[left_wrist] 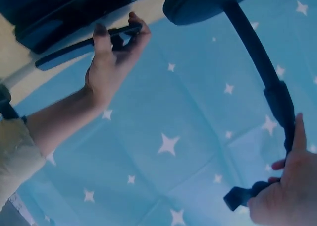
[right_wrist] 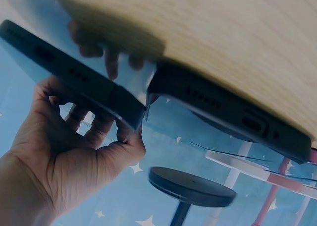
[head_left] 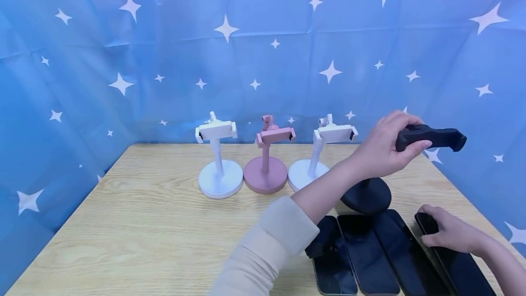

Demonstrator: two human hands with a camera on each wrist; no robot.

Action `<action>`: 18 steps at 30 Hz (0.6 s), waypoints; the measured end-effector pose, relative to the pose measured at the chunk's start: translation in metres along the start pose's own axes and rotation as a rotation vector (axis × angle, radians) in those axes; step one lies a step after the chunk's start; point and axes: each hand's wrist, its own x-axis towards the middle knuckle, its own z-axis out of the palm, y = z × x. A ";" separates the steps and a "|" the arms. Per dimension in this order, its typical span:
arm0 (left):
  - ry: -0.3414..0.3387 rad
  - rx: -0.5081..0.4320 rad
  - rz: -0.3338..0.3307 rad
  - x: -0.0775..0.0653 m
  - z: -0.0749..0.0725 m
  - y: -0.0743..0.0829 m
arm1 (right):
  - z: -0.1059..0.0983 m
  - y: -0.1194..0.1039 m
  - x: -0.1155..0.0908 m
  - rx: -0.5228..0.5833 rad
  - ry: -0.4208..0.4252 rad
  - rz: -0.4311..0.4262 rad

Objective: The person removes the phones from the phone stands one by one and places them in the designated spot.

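My left hand (head_left: 388, 143) grips the black phone stand (head_left: 439, 138) at its clamp, in the head view's right half. The stand's round black base (head_left: 367, 196) shows below the left forearm, and its black post (left_wrist: 255, 47) shows in the left wrist view. At the far right, my right hand (head_left: 456, 232) holds a black smartphone (head_left: 466, 268) by its edges, thumb on one side and fingers on the other. In the right wrist view this smartphone (right_wrist: 74, 80) slants away from the tabletop beside another phone (right_wrist: 228, 112).
Several dark phones (head_left: 367, 259) lie side by side at the front right. Behind them stand a white phone stand (head_left: 221, 179), a pink one (head_left: 265, 175) and another white one (head_left: 304, 172). A blue star-patterned curtain (head_left: 263, 58) borders the wooden table (head_left: 144, 223).
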 end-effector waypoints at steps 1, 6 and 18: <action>0.004 0.012 0.006 0.002 0.003 -0.002 | 0.001 0.000 -0.001 0.002 0.005 0.007; 0.016 0.048 0.011 0.008 0.018 -0.015 | 0.006 0.000 0.000 0.031 0.008 0.002; -0.008 0.128 -0.002 0.013 0.045 -0.047 | 0.008 0.003 -0.003 0.111 0.015 0.051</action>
